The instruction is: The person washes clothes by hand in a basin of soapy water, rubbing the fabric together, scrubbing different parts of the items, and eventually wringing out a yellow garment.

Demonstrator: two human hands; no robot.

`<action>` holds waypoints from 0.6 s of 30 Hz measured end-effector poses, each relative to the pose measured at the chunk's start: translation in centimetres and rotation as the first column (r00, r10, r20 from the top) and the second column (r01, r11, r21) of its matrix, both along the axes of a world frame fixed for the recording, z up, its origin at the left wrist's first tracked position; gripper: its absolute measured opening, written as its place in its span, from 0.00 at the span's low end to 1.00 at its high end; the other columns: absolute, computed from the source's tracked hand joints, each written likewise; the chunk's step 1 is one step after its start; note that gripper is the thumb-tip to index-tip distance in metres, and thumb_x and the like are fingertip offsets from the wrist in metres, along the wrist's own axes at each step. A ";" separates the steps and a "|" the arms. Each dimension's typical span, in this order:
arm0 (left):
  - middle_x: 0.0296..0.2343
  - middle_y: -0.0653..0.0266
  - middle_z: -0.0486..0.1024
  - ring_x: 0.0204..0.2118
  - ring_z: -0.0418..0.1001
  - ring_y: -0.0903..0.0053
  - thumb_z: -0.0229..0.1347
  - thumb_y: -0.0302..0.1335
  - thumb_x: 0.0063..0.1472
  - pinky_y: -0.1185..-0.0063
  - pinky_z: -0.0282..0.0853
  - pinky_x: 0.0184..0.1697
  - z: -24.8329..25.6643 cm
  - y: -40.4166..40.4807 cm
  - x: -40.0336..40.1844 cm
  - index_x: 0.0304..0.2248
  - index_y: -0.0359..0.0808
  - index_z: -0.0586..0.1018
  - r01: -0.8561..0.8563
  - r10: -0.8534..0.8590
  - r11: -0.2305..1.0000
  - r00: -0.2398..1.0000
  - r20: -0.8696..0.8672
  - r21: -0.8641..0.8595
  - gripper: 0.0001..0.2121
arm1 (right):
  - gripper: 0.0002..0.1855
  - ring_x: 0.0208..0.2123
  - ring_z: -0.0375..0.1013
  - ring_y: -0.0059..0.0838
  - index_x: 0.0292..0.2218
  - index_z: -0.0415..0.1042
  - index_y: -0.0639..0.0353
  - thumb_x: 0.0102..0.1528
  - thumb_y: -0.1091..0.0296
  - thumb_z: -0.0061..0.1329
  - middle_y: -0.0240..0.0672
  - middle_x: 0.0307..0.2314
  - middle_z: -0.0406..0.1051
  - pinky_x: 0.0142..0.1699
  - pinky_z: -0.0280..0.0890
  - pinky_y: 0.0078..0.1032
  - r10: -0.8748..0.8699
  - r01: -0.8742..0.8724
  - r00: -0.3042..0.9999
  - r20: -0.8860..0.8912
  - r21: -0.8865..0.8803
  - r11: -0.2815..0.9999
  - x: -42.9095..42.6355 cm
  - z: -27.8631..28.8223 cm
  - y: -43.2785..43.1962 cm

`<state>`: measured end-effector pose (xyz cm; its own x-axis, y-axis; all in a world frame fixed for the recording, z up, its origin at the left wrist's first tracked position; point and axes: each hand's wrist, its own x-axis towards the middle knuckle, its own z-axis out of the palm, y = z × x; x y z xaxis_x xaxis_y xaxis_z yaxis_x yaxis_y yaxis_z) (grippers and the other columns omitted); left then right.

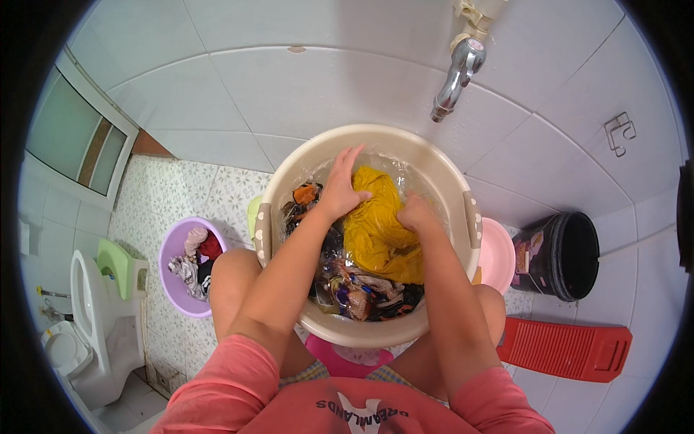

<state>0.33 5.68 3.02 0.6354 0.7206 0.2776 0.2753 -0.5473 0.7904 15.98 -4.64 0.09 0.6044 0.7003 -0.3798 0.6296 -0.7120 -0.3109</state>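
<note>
A large beige plastic tub [364, 337] with water and wet clothes in it stands between my knees. A wet yellow cloth garment [379, 217] bulges above the water in its middle. At that garment's left side is my left hand [342, 187], fingers extended and the thumb apart, its tip against the fabric. My right hand [416, 212] is curled at the garment's right edge, its fingertips hidden, so whether it grips the fabric is unclear. Dark and multicoloured clothes [363, 293] lie soaked along the tub's near and left parts.
A chrome tap [458, 76] juts from the tiled wall above the tub. Left stand a purple basin [165, 266] with clothes, a green stool [122, 266] and a toilet [108, 325]. Right are a pink basin [496, 255], a black bucket [556, 257] and a red washboard [566, 350].
</note>
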 end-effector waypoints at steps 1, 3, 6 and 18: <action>0.47 0.52 0.58 0.52 0.56 0.62 0.63 0.21 0.36 0.73 0.55 0.52 -0.6 -0.2 -0.3 0.52 0.33 0.54 -0.004 0.004 1.000 1.000 -0.002 0.001 0.42 | 0.29 0.44 0.63 0.50 0.50 0.57 0.58 0.46 0.64 0.46 0.53 0.42 0.63 0.50 0.56 0.37 0.110 -0.121 0.988 0.105 0.106 0.987 -0.2 -0.1 0.1; 0.40 0.50 0.66 0.47 0.62 0.60 0.61 0.29 0.42 0.71 0.58 0.49 -2.1 -0.4 -0.7 0.46 0.32 0.64 -0.296 0.294 0.955 0.950 -0.102 -0.003 0.30 | 0.30 0.45 0.63 0.49 0.51 0.56 0.57 0.46 0.64 0.47 0.53 0.43 0.62 0.51 0.56 0.36 0.206 -0.249 0.954 0.218 0.196 0.948 -0.6 -0.4 0.5; 0.31 0.46 0.71 0.39 0.69 0.58 0.54 0.39 0.52 0.69 0.62 0.44 -3.7 0.3 -0.3 0.36 0.29 0.71 -0.399 0.217 0.795 0.890 -0.401 -0.457 0.20 | 0.35 0.52 0.56 0.46 0.55 0.51 0.49 0.46 0.60 0.47 0.51 0.50 0.54 0.54 0.51 0.37 0.091 -0.074 0.996 -0.013 0.479 0.875 -0.3 -1.7 0.5; 0.36 0.47 0.71 0.40 0.69 0.60 0.41 0.32 0.55 0.70 0.62 0.42 -5.4 -0.3 -2.1 0.37 0.31 0.72 -0.020 -0.323 0.791 0.835 -0.445 -0.612 0.15 | 0.23 0.35 0.68 0.40 0.42 0.65 0.66 0.46 0.61 0.45 0.43 0.34 0.69 0.43 0.62 0.32 -0.065 0.904 0.333 -0.941 0.298 0.307 2.1 -8.7 -0.6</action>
<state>-1.77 5.39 -2.39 0.6690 0.5088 -0.5417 0.6750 -0.1109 0.7294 18.07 -5.27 -8.64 0.7315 0.5364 -0.4210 -0.5178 0.0352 -0.8548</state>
